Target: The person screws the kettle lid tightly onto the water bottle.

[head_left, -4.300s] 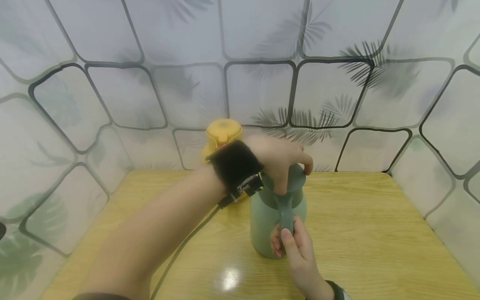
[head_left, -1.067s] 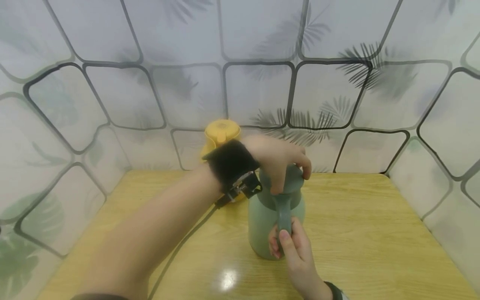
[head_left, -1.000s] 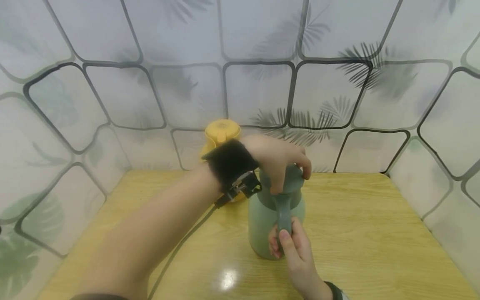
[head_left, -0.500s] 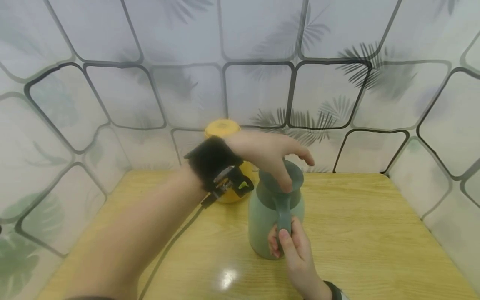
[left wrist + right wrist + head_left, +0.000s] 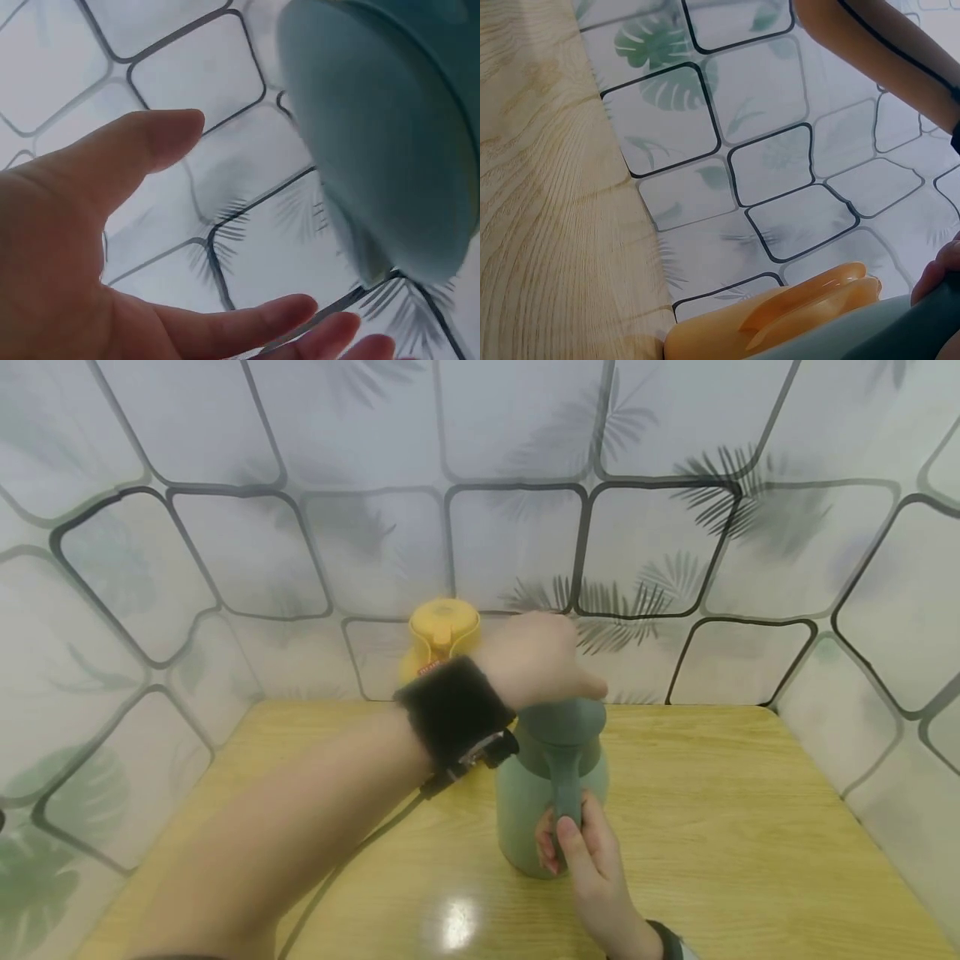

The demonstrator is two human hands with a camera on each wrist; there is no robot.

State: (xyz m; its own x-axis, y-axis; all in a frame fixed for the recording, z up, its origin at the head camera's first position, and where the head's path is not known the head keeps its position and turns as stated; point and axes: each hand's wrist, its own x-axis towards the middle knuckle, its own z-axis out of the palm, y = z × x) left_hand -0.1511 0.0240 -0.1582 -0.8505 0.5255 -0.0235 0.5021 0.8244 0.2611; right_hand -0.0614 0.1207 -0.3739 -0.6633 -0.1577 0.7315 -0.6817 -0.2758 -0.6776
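On the table stands a green insulated jug point(image 5: 517, 827) with a darker grey-green lid point(image 5: 566, 722) on top. My right hand point(image 5: 600, 868) grips its handle point(image 5: 567, 781), thumb along the near side. Just above the lid is my left hand point(image 5: 540, 656), its thumb pointing right. In the left wrist view the left hand point(image 5: 52, 225) has its thumb and fingers spread, apart from the lid point(image 5: 375, 142). The right wrist view catches only part of the right hand point(image 5: 939, 271) at the jug's dark upper part.
A yellow jug point(image 5: 446, 620) stands behind and left of the green one, partly hidden by my left wrist. A cable point(image 5: 337, 864) trails from the left wrist band point(image 5: 453, 706) across the table point(image 5: 735, 827). Patterned walls point(image 5: 517, 543) enclose the back and sides.
My left hand has let go of the lid, where its fingers lay around the rim, then lifted and turned over it. The right hand keeps its grip; the jug stays in place.
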